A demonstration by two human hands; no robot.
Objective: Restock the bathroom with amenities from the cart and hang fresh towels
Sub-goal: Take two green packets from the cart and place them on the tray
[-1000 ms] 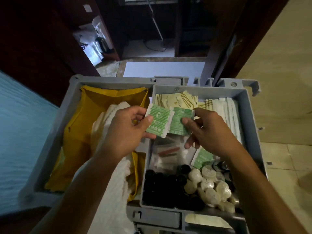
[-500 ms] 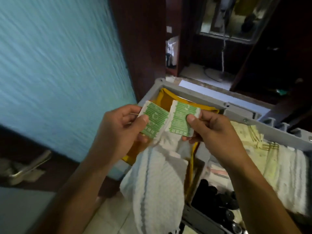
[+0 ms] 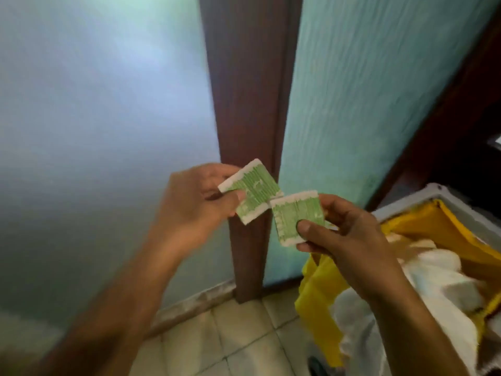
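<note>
While each hand pinches one packet, the two packets meet at a corner in front of the door frame (image 3: pixel 245 104). The left hand (image 3: pixel 189 210) holds the upper packet (image 3: pixel 250 191) between thumb and curled fingers; the right hand (image 3: pixel 349 237) holds the lower packet (image 3: pixel 295 217) with the thumb pressed on its face. Both packets are flat, roughly square, green-printed with white crimped edges; the print is too blurred to read. Behind them stands a dark brown wooden post, with a smooth frosted pane (image 3: pixel 95 118) on its left and a rippled turquoise pane (image 3: pixel 366 90) on its right. Below lies a floor (image 3: pixel 217 343) of pale square tiles with dark joints. At lower right the grey cart (image 3: pixel 406 204) is cut off by the picture edge; its yellow bag (image 3: pixel 320 289) holds white towels (image 3: pixel 360 335) of soft, ribbed cloth. The whole view is smeared, so fine detail on the towels and cart cannot be made out.
</note>
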